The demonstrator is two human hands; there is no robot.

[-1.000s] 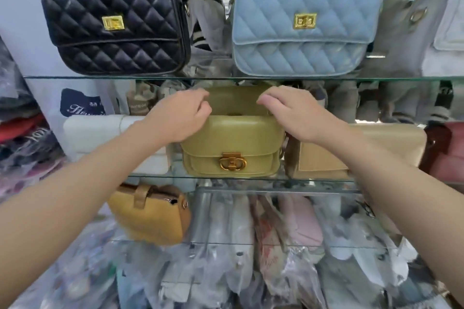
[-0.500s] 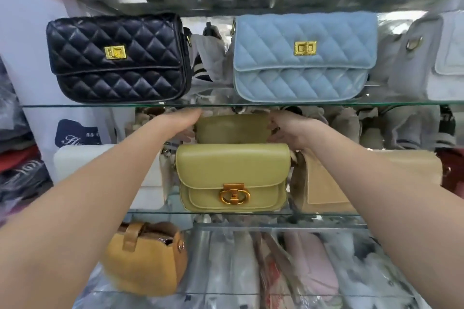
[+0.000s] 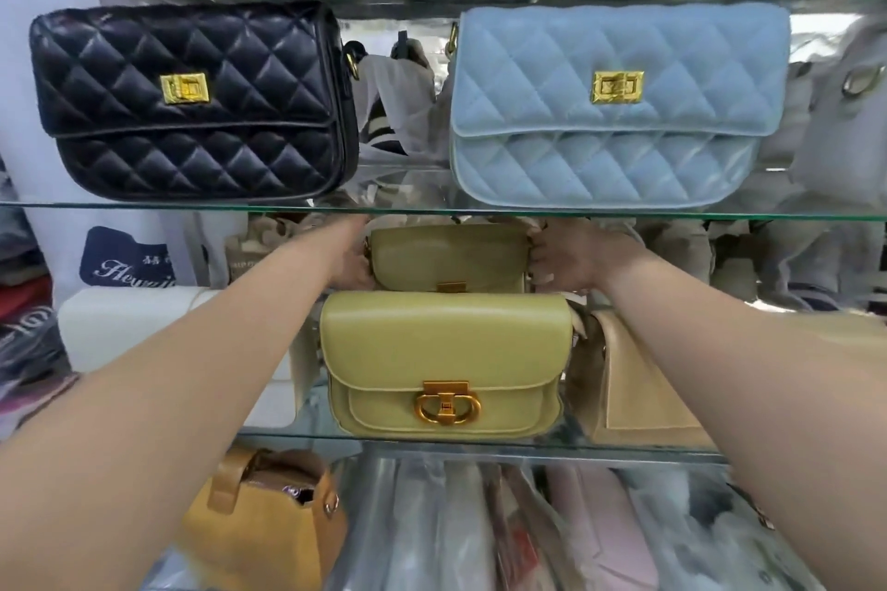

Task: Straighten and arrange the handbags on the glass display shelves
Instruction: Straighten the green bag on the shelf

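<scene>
Two olive-green handbags stand one behind the other on the middle glass shelf (image 3: 432, 439). The front olive bag (image 3: 446, 350) faces me upright, its gold clasp low in the middle. Behind it stands the rear olive bag (image 3: 449, 254), gripped at its left end by my left hand (image 3: 353, 262) and at its right end by my right hand (image 3: 566, 259). Both hands reach deep under the upper glass shelf (image 3: 408, 210). On that upper shelf a black quilted bag (image 3: 192, 106) and a light blue quilted bag (image 3: 614, 106) stand upright side by side.
A white bag (image 3: 139, 326) stands left of the olive bags, a beige bag (image 3: 638, 384) to their right. A mustard bag (image 3: 269, 523) sits on the shelf below, beside bags wrapped in plastic. A pale grey bag (image 3: 845, 120) stands at the upper right.
Both hands have gone from the top of the front olive bag further back to the ends of the rear olive bag. The view has tilted upward.
</scene>
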